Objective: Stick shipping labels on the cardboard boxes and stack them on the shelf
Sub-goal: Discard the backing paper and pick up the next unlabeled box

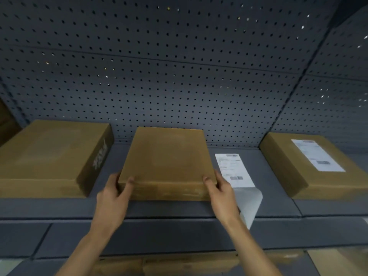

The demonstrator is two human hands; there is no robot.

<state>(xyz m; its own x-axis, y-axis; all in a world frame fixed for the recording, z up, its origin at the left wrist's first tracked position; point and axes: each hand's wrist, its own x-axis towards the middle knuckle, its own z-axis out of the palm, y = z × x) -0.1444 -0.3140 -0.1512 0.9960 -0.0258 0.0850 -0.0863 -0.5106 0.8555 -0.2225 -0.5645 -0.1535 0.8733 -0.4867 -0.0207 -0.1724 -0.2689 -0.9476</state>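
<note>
Your left hand (113, 198) and right hand (221, 194) grip the middle box (167, 162); loose label (235, 170) lies just right, larger box (49, 156) left, labelled box (310, 166) far right.

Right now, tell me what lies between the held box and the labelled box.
Head view: a loose label lies on the shelf between the held box and the labelled box.

Grey pegboard (179, 76) back wall — dotted with small holes.
</note>
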